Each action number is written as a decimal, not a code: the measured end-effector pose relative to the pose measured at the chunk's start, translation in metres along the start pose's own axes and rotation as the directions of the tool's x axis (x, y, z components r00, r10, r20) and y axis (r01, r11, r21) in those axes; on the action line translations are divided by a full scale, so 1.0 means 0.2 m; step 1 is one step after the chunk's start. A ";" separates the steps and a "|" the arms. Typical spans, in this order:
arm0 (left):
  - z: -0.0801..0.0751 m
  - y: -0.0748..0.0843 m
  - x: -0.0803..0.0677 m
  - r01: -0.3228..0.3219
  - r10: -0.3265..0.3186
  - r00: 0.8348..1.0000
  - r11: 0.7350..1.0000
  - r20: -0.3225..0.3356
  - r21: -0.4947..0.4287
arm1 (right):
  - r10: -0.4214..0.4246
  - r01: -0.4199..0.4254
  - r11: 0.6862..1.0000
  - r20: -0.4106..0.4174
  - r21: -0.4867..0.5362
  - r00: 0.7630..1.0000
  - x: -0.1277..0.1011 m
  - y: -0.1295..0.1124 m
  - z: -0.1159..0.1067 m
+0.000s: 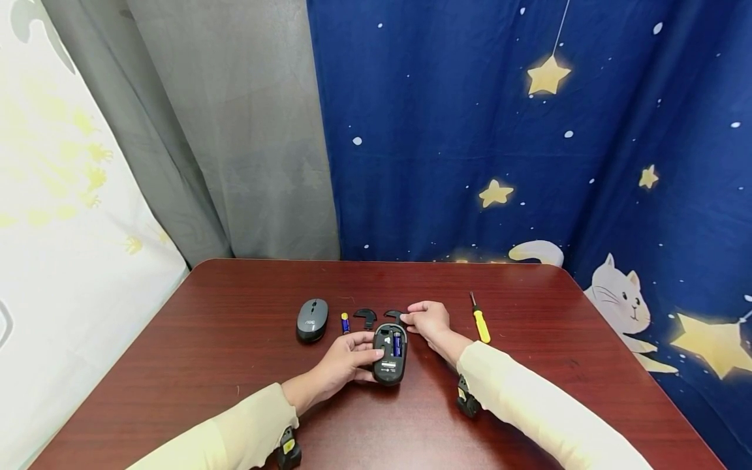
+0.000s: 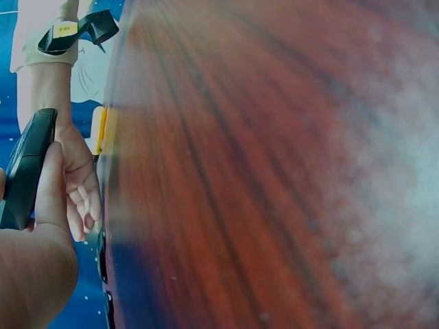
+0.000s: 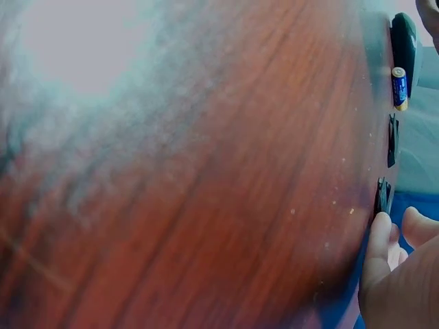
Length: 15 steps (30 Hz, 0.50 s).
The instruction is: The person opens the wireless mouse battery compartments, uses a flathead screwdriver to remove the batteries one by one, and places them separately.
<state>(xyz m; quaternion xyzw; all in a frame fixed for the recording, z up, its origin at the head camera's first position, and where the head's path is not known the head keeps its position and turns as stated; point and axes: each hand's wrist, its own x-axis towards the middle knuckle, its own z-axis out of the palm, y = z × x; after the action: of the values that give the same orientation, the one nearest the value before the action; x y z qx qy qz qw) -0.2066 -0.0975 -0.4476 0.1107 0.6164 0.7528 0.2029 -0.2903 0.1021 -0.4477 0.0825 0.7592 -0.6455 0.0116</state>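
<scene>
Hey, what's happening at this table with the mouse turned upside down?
A person holds an overturned mouse in the left hand; its battery bay is open with a blue battery inside. The right hand touches a small black cover piece on the red-brown table. Alongside lie a second mouse, a loose battery, another black piece and a yellow screwdriver.

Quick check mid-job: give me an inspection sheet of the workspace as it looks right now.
Surface: dark red wooden table, glossy.
Job's things: upturned mouse with a battery in its open bay; black cover piece beside it.
Clutter: second mouse, loose battery, another black piece, yellow screwdriver.
Hands: left hand grips the upturned mouse; right hand touches the black cover piece with its fingertips.
Cables: nothing seen.
Surroundings: blue star curtain, grey curtain.
</scene>
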 end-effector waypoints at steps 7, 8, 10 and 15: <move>0.00 0.00 0.00 0.002 -0.002 1.000 1.000 0.001 0.003 | -0.003 0.003 0.999 0.011 0.033 1.000 0.00 -0.02 -0.03; 0.00 0.00 0.00 0.003 -0.003 1.000 1.000 0.001 0.003 | 0.000 -0.001 0.999 0.013 0.039 1.000 0.00 -0.02 -0.03; 0.00 0.00 0.00 0.005 -0.005 1.000 1.000 0.000 0.004 | -0.001 -0.001 0.998 0.022 0.056 1.000 -0.01 -0.03 -0.04; 0.00 0.00 0.00 0.004 -0.004 1.000 1.000 -0.003 0.004 | -0.003 -0.002 0.995 0.045 0.104 0.999 -0.03 -0.04 -0.05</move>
<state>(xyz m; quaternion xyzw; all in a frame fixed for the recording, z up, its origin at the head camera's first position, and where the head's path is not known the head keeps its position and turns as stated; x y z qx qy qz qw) -0.2073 -0.0973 -0.4481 0.1087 0.6185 0.7512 0.2032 -0.2852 0.1096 -0.4376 0.0680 0.7243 -0.6857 0.0243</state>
